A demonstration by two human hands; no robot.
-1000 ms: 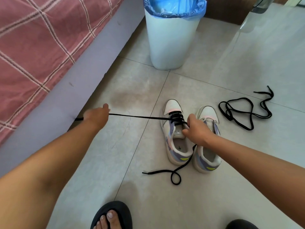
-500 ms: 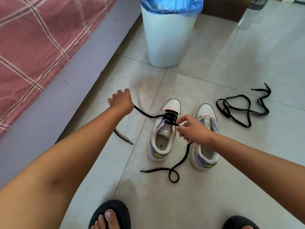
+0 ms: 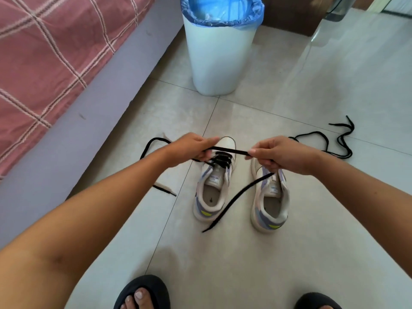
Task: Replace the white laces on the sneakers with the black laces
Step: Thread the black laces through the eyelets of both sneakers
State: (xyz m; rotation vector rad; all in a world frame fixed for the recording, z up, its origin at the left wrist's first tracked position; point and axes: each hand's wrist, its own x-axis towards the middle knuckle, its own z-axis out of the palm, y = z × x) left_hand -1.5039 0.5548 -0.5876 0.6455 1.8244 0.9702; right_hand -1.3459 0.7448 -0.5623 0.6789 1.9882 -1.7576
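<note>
Two white sneakers with purple and yellow heels stand side by side on the floor, toes pointing away. The left sneaker (image 3: 214, 192) has a black lace (image 3: 225, 150) threaded through its front eyelets. My left hand (image 3: 191, 148) and my right hand (image 3: 283, 156) each pinch that lace, holding a short stretch taut between them above the toe. One loose end loops to the left onto the floor, the other trails down between the shoes. The right sneaker (image 3: 270, 204) shows no lace. A second black lace (image 3: 334, 141) lies tangled on the floor at the right.
A white bin (image 3: 219, 52) with a blue liner stands beyond the shoes. A bed with a red checked cover (image 3: 44, 59) and grey base runs along the left. My feet in black slippers (image 3: 142, 293) are at the bottom edge. Dark furniture (image 3: 289, 16) stands at the back.
My left hand came in from the far left to just above the left sneaker's toe. My right hand rose and shifted right. The lace between them is now short and taut.
</note>
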